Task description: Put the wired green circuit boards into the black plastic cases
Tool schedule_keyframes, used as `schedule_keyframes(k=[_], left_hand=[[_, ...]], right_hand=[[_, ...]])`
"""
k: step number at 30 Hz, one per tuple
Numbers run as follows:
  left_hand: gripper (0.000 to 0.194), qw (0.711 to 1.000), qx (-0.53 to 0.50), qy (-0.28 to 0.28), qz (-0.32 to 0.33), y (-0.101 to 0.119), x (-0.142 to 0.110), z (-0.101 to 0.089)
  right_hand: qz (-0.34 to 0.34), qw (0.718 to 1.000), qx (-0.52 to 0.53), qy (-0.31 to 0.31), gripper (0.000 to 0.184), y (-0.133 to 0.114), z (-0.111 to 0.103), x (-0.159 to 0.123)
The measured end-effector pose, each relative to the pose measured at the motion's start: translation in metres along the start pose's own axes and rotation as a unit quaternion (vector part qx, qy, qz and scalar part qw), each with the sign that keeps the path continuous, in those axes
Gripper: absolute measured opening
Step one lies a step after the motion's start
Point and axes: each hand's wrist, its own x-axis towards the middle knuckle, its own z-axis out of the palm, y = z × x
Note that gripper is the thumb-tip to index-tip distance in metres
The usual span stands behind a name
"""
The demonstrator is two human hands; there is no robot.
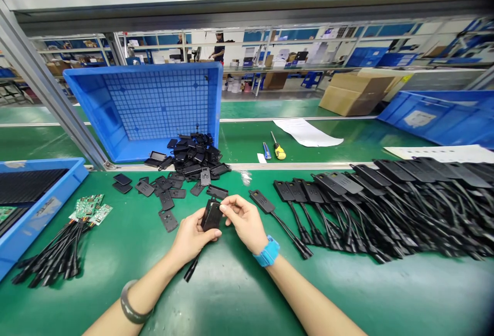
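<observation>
Between my hands, over the green bench, is a black plastic case (212, 216) with a short cable and plug hanging down toward me. My left hand (194, 235) grips its lower left side, thumb across the front. At its upper right edge, the fingertips of my right hand (241, 218) pinch the case. What lies inside it is mostly hidden. Just right of my right hand lies a cabled black case (263, 201). Loose black case halves (168, 219) are scattered beyond my left hand. Green circuit boards (88, 207) with black cables lie bunched at the left.
A tipped blue crate (219, 109) spills black case parts at the back. Another blue crate (50, 205) stands at left. Rows of cabled cases (343, 182) fill the right. A yellow screwdriver (279, 151), a utility knife (266, 151) and paper (306, 133) lie behind the metal strip.
</observation>
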Motion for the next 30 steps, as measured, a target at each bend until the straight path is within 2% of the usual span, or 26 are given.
schedule_keyframes(k=[7,10,13,18,21,26,28,30], left_hand=[[0.042,0.999,0.001,-0.019,-0.028,0.004,-0.003,0.002],[0.040,0.999,0.017,-0.030,-0.023,0.005,-0.005,0.002],[0.041,0.997,0.066,-0.028,-0.007,0.006,-0.006,0.001],[0.050,0.985,0.172,-0.014,0.018,0.008,-0.006,-0.003],[0.049,0.981,0.190,-0.018,0.032,0.010,-0.007,-0.003],[0.040,0.987,0.154,-0.012,0.040,0.013,-0.010,0.002],[0.044,0.993,0.113,0.001,0.021,0.010,-0.009,0.005],[0.058,0.999,0.038,0.012,0.006,0.005,-0.007,0.007]], right_hand=[[0.054,0.998,0.043,0.003,0.037,0.002,0.000,0.002],[0.087,0.994,0.047,-0.055,0.044,0.002,0.000,0.003],[0.108,0.987,0.054,-0.104,0.047,0.002,0.001,0.003],[0.113,0.984,0.087,-0.106,0.044,0.001,0.001,0.003],[0.099,0.987,0.076,-0.105,0.045,-0.001,0.002,0.002],[0.053,0.996,0.027,-0.069,0.042,0.000,0.006,-0.001],[0.035,0.997,-0.020,-0.059,0.040,0.002,0.010,-0.005],[-0.011,0.994,-0.100,-0.040,0.043,0.003,0.015,-0.009]])
